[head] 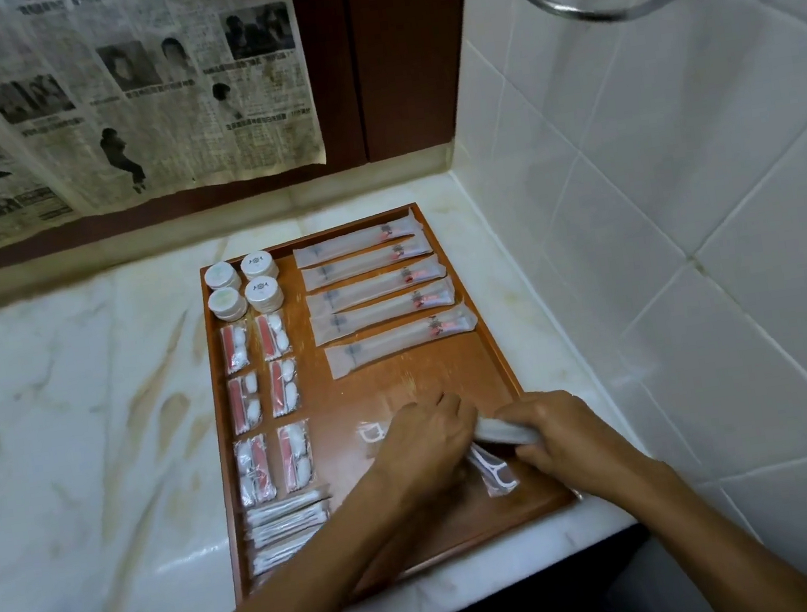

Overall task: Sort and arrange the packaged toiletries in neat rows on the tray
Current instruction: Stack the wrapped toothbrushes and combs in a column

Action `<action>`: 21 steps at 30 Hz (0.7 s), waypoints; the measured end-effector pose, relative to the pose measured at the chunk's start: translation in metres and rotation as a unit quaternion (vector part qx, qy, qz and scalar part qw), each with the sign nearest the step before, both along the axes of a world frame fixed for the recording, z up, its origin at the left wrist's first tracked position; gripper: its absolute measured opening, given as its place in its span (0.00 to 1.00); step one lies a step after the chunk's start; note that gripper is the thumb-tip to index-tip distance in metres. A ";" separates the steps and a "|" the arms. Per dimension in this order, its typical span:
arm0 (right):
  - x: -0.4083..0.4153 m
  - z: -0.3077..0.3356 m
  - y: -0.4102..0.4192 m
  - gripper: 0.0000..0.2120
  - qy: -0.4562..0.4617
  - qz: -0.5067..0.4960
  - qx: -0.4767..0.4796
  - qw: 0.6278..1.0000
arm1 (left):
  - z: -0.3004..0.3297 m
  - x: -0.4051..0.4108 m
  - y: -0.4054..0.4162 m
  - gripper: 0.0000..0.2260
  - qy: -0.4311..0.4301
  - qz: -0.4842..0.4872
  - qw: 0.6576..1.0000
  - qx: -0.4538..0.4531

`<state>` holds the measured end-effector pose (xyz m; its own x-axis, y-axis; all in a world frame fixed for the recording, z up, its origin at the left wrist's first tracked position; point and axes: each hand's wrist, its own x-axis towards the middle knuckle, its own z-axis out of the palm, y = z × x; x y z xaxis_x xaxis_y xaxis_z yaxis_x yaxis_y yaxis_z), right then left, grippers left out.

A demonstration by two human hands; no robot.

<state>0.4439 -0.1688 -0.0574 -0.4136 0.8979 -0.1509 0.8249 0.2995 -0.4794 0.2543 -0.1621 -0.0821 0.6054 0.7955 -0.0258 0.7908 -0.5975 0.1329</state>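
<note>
- Head view looks down on a wooden tray [495, 344] on a marble worktop [68, 405], set in the corner by a tiled wall [682, 163].
- Most toiletries already lie in rows: five long toothbrush packets [378, 288] at the far right, four round white containers [243, 284] at the far left, red-and-white vanity packets [264, 403] below them, and cotton swab packets [287, 524] nearest the person.
- Right hand [556, 432] curls around one end of a long pale packet [505, 434] at the tray's near right; left hand [427, 437] appears to pinch the other end, though its fingertips are hidden.
- Both forearms reach in from the near edge, wrists low over the tray, the hands almost touching.
- Two floss pick packets lie loose: one [371, 433] just left of the left hand, another [497, 474] under the held packet.
- Risks, as I judge them: setting the packet down could sweep the loose floss picks askew, since they lie right beside the hands; a forearm could drag across the swab packets; the slightly tilted fifth toothbrush packet could pull the next row off line.
</note>
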 end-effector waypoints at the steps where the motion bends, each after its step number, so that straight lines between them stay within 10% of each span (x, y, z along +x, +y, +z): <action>1: 0.006 0.003 0.001 0.12 0.005 -0.032 0.004 0.999 | 0.004 0.007 0.011 0.12 -0.008 -0.028 1.000 0.010; 6: 0.033 0.000 0.001 0.02 -0.004 -0.181 0.041 0.983 | 0.024 0.049 0.069 0.12 0.034 -0.186 0.981 0.045; 9: 0.042 -0.006 -0.001 0.15 -0.022 -0.265 0.066 0.962 | 0.020 0.080 0.098 0.18 0.050 -0.213 0.975 0.024; 16: 0.042 -0.028 -0.020 0.27 -0.016 -0.301 0.131 0.944 | 0.019 0.095 0.123 0.35 0.097 -0.157 0.983 -0.009; 21: 0.043 -0.038 -0.037 0.27 -0.056 -0.311 0.175 0.932 | 0.012 0.078 0.106 0.29 -0.039 -0.039 0.998 0.035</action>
